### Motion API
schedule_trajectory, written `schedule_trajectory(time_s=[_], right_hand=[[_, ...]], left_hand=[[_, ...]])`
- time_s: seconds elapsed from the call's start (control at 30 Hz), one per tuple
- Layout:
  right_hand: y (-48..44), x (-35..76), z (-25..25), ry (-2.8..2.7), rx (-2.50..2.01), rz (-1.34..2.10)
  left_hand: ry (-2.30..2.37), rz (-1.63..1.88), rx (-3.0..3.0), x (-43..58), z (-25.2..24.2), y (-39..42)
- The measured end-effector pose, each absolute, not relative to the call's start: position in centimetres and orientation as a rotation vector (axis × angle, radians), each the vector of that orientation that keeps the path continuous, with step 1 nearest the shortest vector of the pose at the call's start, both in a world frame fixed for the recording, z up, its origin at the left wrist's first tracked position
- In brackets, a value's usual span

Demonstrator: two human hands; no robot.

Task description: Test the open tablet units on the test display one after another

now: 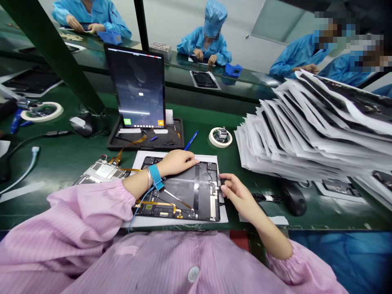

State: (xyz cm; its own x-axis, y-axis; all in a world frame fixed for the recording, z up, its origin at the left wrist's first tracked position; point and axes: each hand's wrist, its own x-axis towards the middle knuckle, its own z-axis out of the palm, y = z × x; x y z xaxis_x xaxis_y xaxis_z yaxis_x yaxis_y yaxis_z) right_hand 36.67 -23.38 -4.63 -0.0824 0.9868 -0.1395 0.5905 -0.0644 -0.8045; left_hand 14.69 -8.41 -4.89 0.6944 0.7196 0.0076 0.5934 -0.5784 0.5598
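Observation:
An opened tablet housing (pixel 183 188), black inside with orange ribbon cables and small boards, lies on a white sheet (pixel 225 214) in front of me. My left hand (pixel 177 162) rests across its far edge, fingers stretched out and holding nothing. A blue wrist strap (pixel 156 177) with a cord circles that wrist. At the housing's right edge, my right hand (pixel 235 192) pinches a black cable plug (pixel 223 181) beside a small board (pixel 213 188). The fingers partly cover the plug, so I cannot tell how deep it sits.
A lit screen (pixel 137 85) stands in a black tray (pixel 114 141) behind. Left lies a circuit assembly (pixel 102 171). A tall stack of paper-separated parts (pixel 306 134), a tape roll (pixel 220 137) and a mouse (pixel 292 198) are right. Co-workers in blue sit across the bench.

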Motion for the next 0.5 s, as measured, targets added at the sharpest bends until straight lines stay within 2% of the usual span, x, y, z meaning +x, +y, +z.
schedule_trajectory(time_s=[0.1,0.17,0.23,0.33,0.4,0.5], right_hand=[[-24.1,35.4,-4.4,-2.029,-1.904,0.459],[-24.5,34.5,-4.6,-2.171,-1.896,0.169],[-24.6,34.0,-4.9,-2.229,-1.848,0.091],[-24.6,35.0,-4.8,-2.238,-1.782,0.173],[-25.1,37.2,-4.1,-2.082,-1.783,0.084],[-26.4,42.7,-2.9,-1.528,-1.966,-0.448]], left_hand=[[1.01,0.319,2.369,14.7,-4.9,-8.4],[1.006,0.325,2.365,14.7,-4.9,-8.4],[1.005,0.33,2.367,14.7,-5.0,-8.3],[1.004,0.333,2.367,14.7,-5.1,-8.2],[1.0,0.34,2.361,14.7,-5.2,-8.2],[0.999,0.37,2.372,14.6,-5.2,-8.3]])
